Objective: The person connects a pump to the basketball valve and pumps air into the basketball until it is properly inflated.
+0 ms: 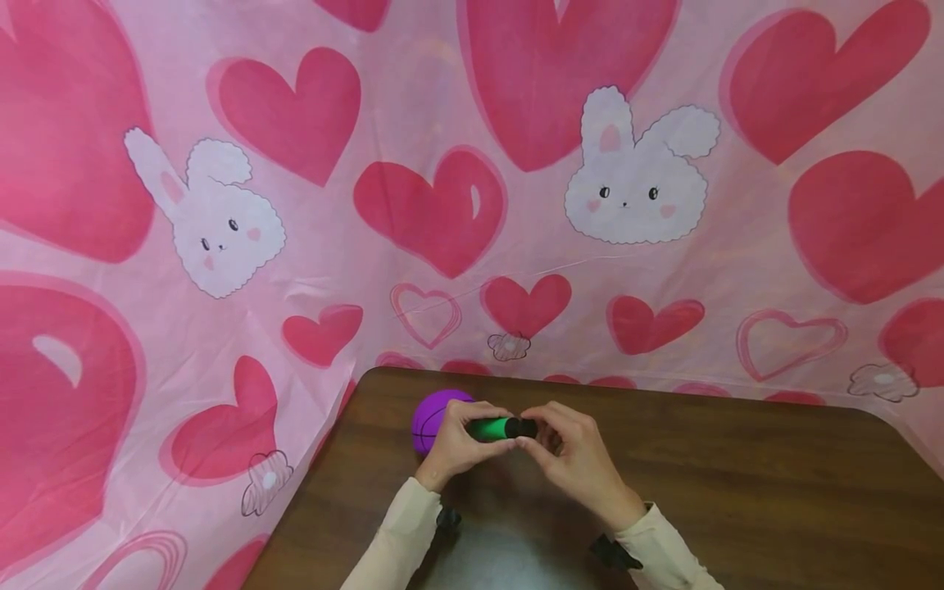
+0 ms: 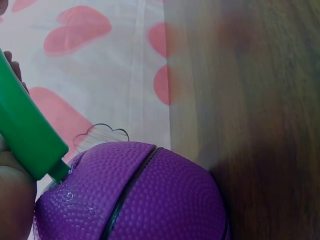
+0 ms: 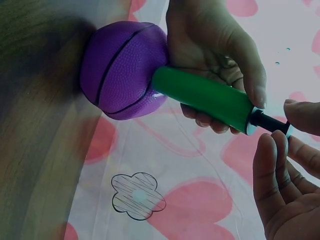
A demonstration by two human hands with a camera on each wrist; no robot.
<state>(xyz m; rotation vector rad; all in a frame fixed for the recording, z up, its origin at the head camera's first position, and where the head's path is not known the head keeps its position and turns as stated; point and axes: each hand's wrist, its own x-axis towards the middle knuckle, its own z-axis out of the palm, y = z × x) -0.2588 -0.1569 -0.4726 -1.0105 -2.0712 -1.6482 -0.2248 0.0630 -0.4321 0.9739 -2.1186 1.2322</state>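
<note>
A small purple basketball [image 1: 428,422] with black seams sits on the table, beside my left hand [image 1: 456,447]. That hand grips the green barrel of a hand pump [image 3: 205,97], fingers on one side and thumb on the other. In the left wrist view, the pump's narrow nozzle [image 2: 59,171] meets the ball's pebbled surface [image 2: 165,200], which is dented in around it. My right hand [image 1: 583,463] pinches the black plunger handle [image 3: 288,131] between thumb and fingers. A short length of black rod [image 3: 268,121] shows between barrel and handle.
The dark brown wooden table [image 1: 737,483] extends right and toward me. A pink cloth [image 1: 413,106] printed with hearts and rabbits hangs behind it and along its left side. Black straps [image 1: 615,551] circle the wrists over cream sleeves [image 1: 401,524].
</note>
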